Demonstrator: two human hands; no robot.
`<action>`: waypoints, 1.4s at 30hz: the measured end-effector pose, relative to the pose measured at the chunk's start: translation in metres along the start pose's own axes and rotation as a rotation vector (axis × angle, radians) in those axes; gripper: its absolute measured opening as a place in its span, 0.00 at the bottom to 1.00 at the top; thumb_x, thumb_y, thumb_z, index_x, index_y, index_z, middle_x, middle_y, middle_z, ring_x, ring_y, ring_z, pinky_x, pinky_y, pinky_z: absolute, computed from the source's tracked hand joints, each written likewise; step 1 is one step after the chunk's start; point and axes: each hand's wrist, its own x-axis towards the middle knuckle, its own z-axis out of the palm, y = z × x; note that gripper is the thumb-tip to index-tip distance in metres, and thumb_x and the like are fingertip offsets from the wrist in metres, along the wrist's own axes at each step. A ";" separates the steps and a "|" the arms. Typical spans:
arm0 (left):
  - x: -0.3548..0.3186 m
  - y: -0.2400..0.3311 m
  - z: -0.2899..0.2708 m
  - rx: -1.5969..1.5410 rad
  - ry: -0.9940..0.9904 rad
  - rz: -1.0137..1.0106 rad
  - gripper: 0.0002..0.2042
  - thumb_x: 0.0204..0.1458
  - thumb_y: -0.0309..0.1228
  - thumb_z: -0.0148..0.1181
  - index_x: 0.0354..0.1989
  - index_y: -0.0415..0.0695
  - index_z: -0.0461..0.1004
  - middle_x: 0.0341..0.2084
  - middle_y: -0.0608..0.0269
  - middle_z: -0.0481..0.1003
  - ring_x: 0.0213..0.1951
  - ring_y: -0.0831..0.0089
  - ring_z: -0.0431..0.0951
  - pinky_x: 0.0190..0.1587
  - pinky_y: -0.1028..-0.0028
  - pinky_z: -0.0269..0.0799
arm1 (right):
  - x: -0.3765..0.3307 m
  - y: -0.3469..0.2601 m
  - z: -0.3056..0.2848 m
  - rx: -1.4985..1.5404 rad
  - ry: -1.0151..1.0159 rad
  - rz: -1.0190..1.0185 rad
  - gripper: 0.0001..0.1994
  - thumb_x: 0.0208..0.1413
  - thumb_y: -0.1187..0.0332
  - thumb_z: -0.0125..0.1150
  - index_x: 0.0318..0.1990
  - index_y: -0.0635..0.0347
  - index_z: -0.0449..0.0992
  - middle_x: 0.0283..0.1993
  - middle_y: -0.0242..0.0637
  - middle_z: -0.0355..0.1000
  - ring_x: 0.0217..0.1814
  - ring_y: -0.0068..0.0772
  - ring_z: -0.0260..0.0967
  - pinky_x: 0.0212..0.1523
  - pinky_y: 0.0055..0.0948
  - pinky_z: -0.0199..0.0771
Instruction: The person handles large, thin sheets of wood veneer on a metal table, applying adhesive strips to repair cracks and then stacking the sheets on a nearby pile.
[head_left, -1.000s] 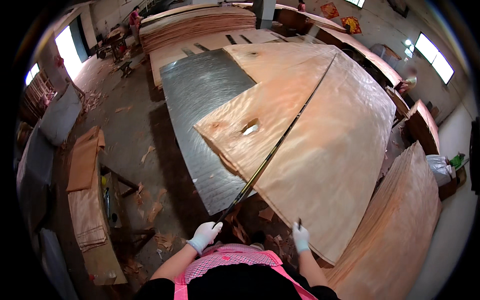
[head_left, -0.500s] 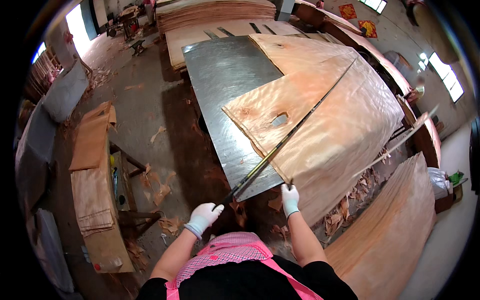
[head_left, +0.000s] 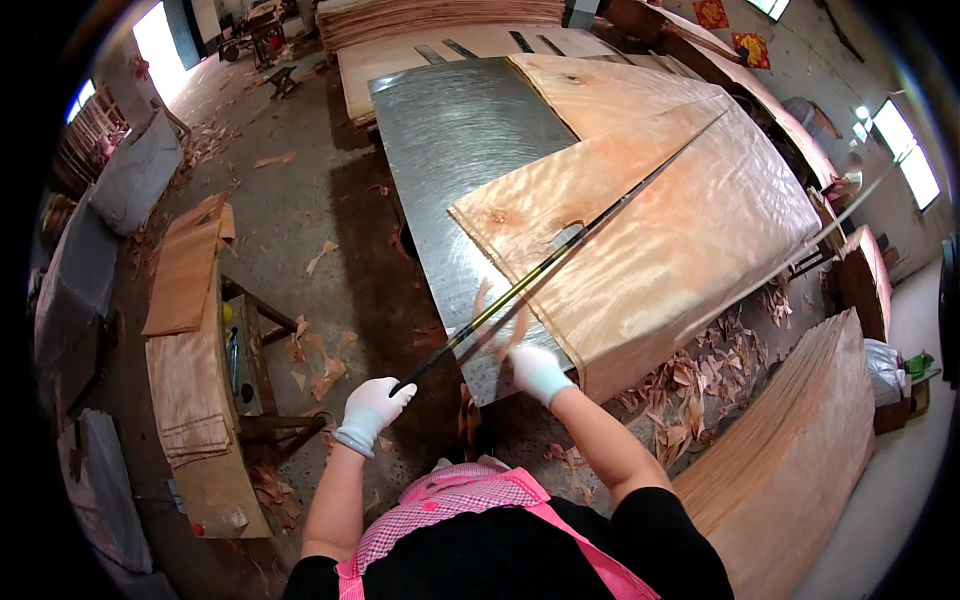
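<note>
My left hand (head_left: 376, 408), in a white glove, is closed around the thick end of a long, thin black pole (head_left: 603, 219). The pole slants away to the far right across a pale wood veneer sheet (head_left: 690, 250), passing over a hole in it. The veneer partly covers a grey metal plate (head_left: 450, 130) and hangs over its right side. My right hand (head_left: 538, 372), also gloved, is over the plate's near corner beside the veneer's edge. Motion smears its fingers. A blurred reddish-brown strip (head_left: 516, 328) shows just beyond them; whether they hold it is unclear.
A long pale stick (head_left: 845, 212) slants along the veneer's right side; its holder is not visible. Veneer stacks stand at the right (head_left: 790, 430) and back (head_left: 440, 25). On the left is a bench (head_left: 215, 490) bearing veneer pieces. Scraps (head_left: 690, 400) litter the floor.
My right hand has moved left and forward from the veneer's near edge to over the plate's corner. The veneer's near edge has shifted up. My left hand moved slightly left with the pole.
</note>
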 end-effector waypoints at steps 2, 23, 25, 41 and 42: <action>0.000 0.005 0.002 -0.020 -0.014 -0.007 0.26 0.56 0.56 0.49 0.31 0.43 0.78 0.30 0.48 0.78 0.37 0.49 0.78 0.39 0.53 0.71 | -0.032 -0.002 0.014 0.309 -0.176 -0.351 0.14 0.52 0.68 0.57 0.47 0.57 0.77 0.44 0.52 0.76 0.48 0.57 0.72 0.50 0.44 0.73; -0.021 0.004 0.049 -0.109 -0.094 0.083 0.26 0.59 0.56 0.47 0.27 0.42 0.74 0.18 0.54 0.74 0.24 0.55 0.77 0.32 0.59 0.70 | -0.038 0.118 0.078 1.228 0.550 0.769 0.20 0.66 0.54 0.51 0.28 0.61 0.73 0.17 0.32 0.68 0.16 0.26 0.63 0.20 0.29 0.61; -0.027 0.003 0.050 -0.068 -0.057 0.087 0.26 0.59 0.55 0.46 0.26 0.43 0.74 0.17 0.55 0.74 0.25 0.55 0.77 0.32 0.58 0.70 | -0.044 0.120 0.079 1.263 0.577 0.737 0.20 0.66 0.55 0.52 0.25 0.59 0.71 0.16 0.30 0.67 0.16 0.23 0.61 0.19 0.27 0.59; 0.055 0.002 0.028 0.041 0.453 0.167 0.16 0.53 0.43 0.59 0.45 0.48 0.76 0.33 0.53 0.78 0.38 0.52 0.78 0.39 0.55 0.74 | -0.121 0.071 0.098 1.203 -0.036 0.588 0.24 0.61 0.47 0.59 0.21 0.58 0.74 0.15 0.31 0.67 0.13 0.24 0.61 0.15 0.27 0.58; 0.064 0.016 0.015 0.014 0.628 0.206 0.14 0.52 0.39 0.60 0.45 0.47 0.76 0.33 0.54 0.77 0.38 0.52 0.78 0.39 0.55 0.74 | -0.112 0.076 0.100 1.205 -0.016 0.544 0.24 0.61 0.47 0.58 0.22 0.57 0.74 0.14 0.31 0.67 0.12 0.24 0.61 0.14 0.26 0.58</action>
